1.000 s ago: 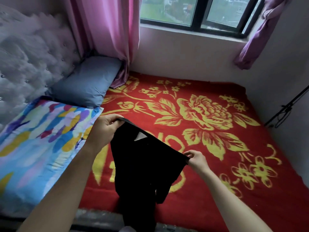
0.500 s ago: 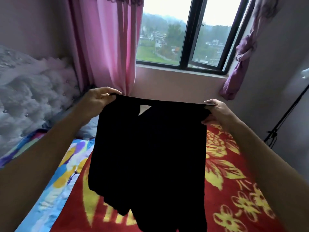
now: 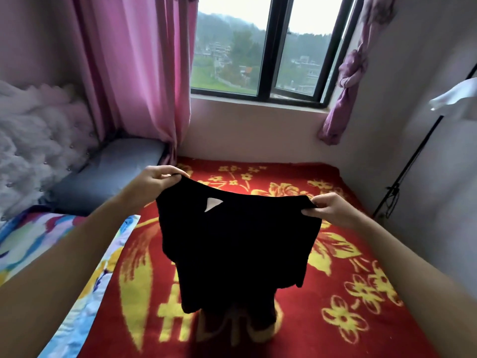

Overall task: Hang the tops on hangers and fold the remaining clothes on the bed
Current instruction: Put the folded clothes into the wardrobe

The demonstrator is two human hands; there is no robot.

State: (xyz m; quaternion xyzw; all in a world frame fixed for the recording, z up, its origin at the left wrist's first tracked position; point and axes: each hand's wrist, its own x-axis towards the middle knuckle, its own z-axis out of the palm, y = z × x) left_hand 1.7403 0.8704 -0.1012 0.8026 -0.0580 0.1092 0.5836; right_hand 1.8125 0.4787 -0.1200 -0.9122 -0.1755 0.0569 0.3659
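Black garment (image 3: 237,249) held by its top edge in both hands, lower than half a second before.
The left hand (image 3: 157,180) kept a pinching grip on the upper corner at 10 o'clock and the right hand (image 3: 329,209) kept a pinching grip on the corner at 3 o'clock, fingers curled over the cloth. Earlier the edge was stretched flat at the height of the window (image 3: 271,47) sill; now it had dropped below the sill and sagged between the hands. The garment hung over the middle of the red flowered blanket (image 3: 348,293), its white triangular label (image 3: 212,203) still facing the camera. More of the bed showed: the grey pillow (image 3: 108,174) at 9 o'clock, beside the pink curtain (image 3: 139,73), and the colourful quilt (image 3: 33,241) at 8 o'clock. Whether the hem touched the blanket could not be told.
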